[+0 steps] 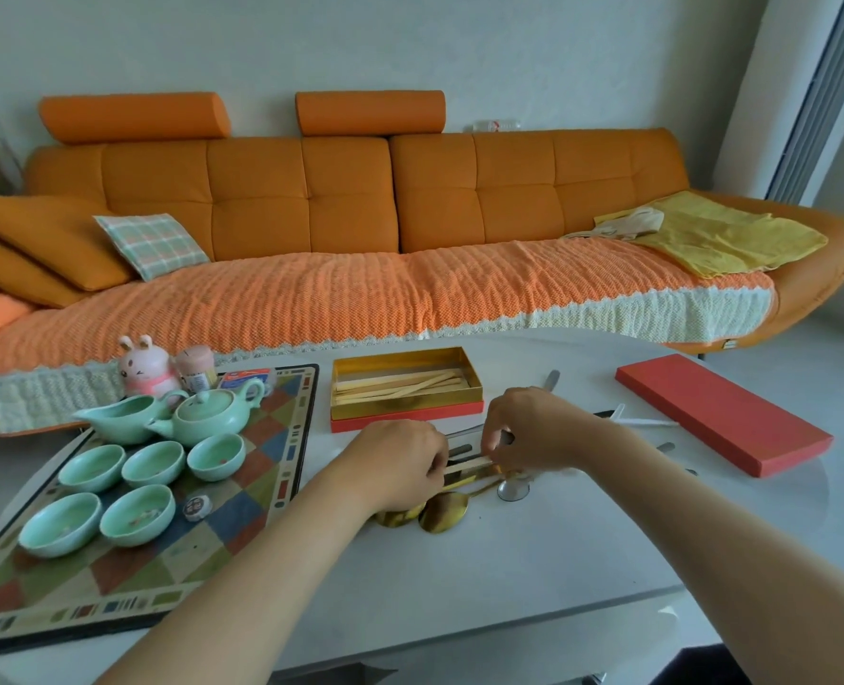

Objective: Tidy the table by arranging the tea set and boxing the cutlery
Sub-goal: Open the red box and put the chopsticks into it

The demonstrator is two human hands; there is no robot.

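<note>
Now both hands meet over the cutlery [461, 449] near the table's [509, 575] middle. The left hand [400, 462] and right hand [529, 427] each pinch an end of one pale chopstick [464, 465]. Gold spoons [443, 511] lie just nearer. The open box [405, 421] sits toward the far edge, its lid [721, 412] by the right edge. The teapot [207, 417] and cups [153, 462] stand on the mat [242, 511] at the left.

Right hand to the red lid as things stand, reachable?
Probably yes: the red lid lies flat, right of the right hand, nothing on it. That hand pinches a chopstick, though.
</note>
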